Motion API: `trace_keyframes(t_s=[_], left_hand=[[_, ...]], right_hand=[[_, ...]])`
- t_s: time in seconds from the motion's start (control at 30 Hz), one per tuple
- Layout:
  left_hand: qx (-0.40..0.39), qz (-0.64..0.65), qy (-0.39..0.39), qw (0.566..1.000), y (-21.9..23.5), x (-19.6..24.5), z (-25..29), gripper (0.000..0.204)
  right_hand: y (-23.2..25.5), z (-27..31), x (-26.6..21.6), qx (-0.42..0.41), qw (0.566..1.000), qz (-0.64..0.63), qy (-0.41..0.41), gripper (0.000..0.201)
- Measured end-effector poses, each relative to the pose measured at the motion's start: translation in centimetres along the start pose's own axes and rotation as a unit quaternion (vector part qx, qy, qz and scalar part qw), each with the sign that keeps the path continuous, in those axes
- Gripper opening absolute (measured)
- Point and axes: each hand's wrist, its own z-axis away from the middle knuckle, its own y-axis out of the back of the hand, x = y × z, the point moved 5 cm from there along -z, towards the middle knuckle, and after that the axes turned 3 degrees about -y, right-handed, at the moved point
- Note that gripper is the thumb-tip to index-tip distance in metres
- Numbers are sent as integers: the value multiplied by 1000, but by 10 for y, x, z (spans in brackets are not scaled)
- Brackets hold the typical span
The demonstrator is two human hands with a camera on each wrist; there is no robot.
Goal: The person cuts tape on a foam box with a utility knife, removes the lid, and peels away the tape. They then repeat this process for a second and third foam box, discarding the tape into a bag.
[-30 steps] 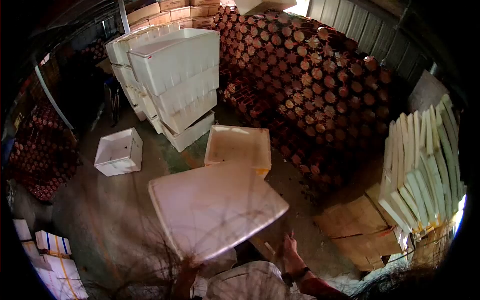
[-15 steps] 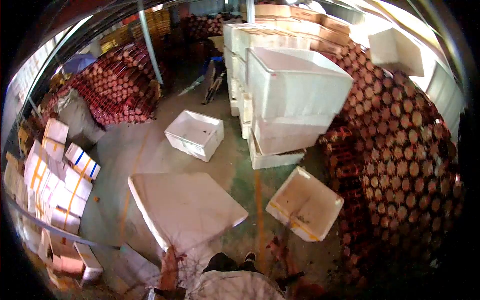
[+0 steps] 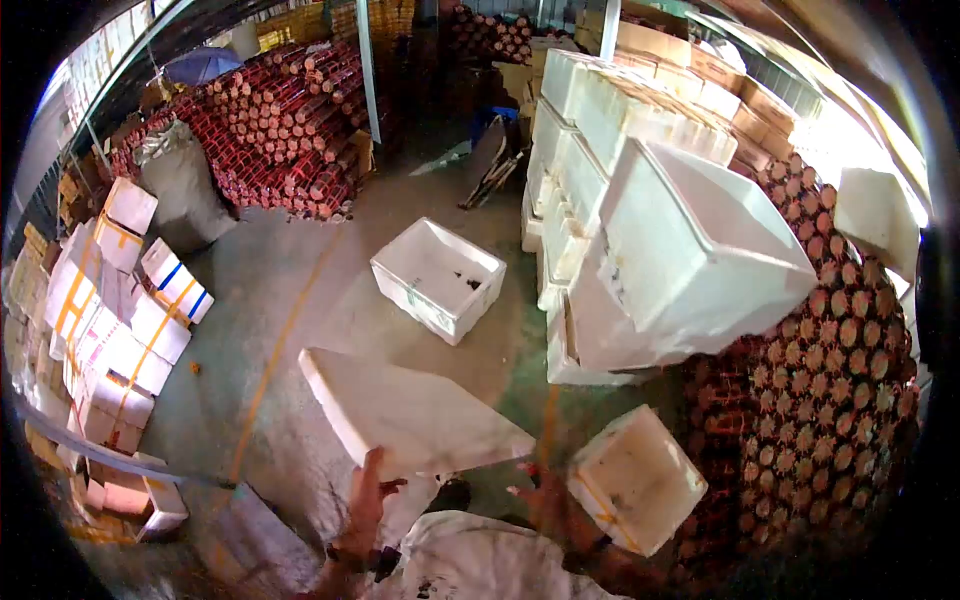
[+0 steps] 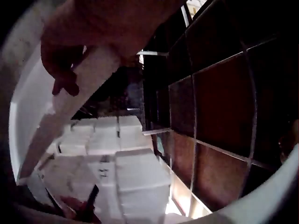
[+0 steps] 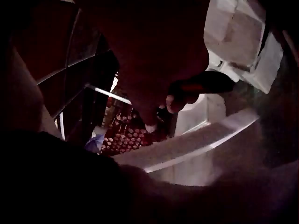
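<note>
A large white foam lid [image 3: 420,415] is held tilted in front of the body. My left hand [image 3: 366,505] grips its near left edge; in the left wrist view the fingers of this hand [image 4: 70,51] curl over the rim of the lid [image 4: 88,79]. Close by the lid's right corner is my right hand [image 3: 545,495], its fingers spread and holding nothing. The right wrist view is dark, with that hand [image 5: 154,84] above the long edge of the lid [image 5: 187,144].
A foam box [image 3: 440,290] stands on the floor ahead, another foam box [image 3: 640,485] to the right. Stacked foam boxes [image 3: 690,260] lean behind them. Piled red-wrapped bundles [image 3: 810,400] fill the right side, and taped white boxes [image 3: 120,340] line the left.
The view has swung left. The lid has moved from over the right-hand box to the open floor left of it. My left hand keeps its grip; the right stays free.
</note>
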Motion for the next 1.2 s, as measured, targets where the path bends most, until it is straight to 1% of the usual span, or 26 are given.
trace_keyframes(t_s=[0.03,0.07,0.13,0.17,0.2,0.3,0.33,0.37,0.43,0.5,0.53,0.57,0.6,0.67,0.73,0.77,0.83,0.9,0.93,1.0,1.03,1.07,1.1,1.13,1.17,1.2], left_hand=[[-17,13,45,999,-4,3,-34,54],[-34,24,91,995,-10,7,-60,57],[-58,52,101,992,-31,32,-90,56],[-72,60,109,990,-40,42,-105,56],[-38,59,140,988,-43,40,-130,53],[-69,82,127,986,-63,68,-171,50],[-68,90,68,991,-69,79,-175,45],[-66,92,153,982,-67,77,-199,41],[-67,117,122,983,-84,97,-214,45],[-67,143,72,985,-97,103,-232,40],[-69,130,63,987,-103,109,-244,41],[-74,100,77,989,-107,111,-254,41],[-82,79,82,990,-113,116,-268,42],[-107,38,96,989,-124,126,-294,43],[-130,0,121,984,-134,133,-314,43],[-145,-17,136,980,-142,136,-323,44],[-176,-45,166,969,-154,137,-342,45],[-204,-72,194,957,-163,136,-357,46],[-221,-89,208,949,-170,137,-364,46],[-250,-119,238,931,-177,142,-377,48],[-263,-134,253,921,-183,144,-382,48],[-273,-151,268,912,-189,147,-387,49],[-277,-169,285,902,-195,150,-389,49],[-286,-184,297,892,-202,152,-391,50],[-302,-196,307,881,-207,154,-390,50],[-386,-182,246,870,-201,152,-391,51]], right_hand=[[11,-32,-62,-32,998,50,27,69],[18,-62,-110,-64,992,98,52,75],[18,-102,-162,-40,977,182,105,80],[15,-116,-174,-26,967,220,127,83],[0,-141,-139,-11,976,172,135,86],[15,-196,-139,50,974,204,79,87],[16,-212,-129,46,977,202,50,80],[19,-233,-126,58,978,186,70,77],[30,-273,-119,92,978,160,102,72],[41,-311,-107,141,977,92,131,67],[48,-337,-105,130,978,116,118,66],[50,-349,-103,116,979,133,99,66],[40,-372,-83,101,983,122,97,65],[49,-394,-67,84,983,124,103,61],[79,-391,-100,65,981,146,112,56],[81,-382,-91,152,970,153,116,53],[77,-360,-62,315,922,178,135,48],[96,-316,-50,308,935,163,59,41],[81,-296,-2,324,943,-66,-27,38],[55,-243,52,344,927,-96,-111,37],[57,-210,49,343,926,108,-116,39],[74,-182,23,299,928,150,-166,40],[97,-161,-20,254,924,192,-212,41],[103,-136,-23,306,898,-2,-317,38],[99,-109,-10,349,870,-45,-344,35],[95,-81,1,395,838,-88,-365,31]])
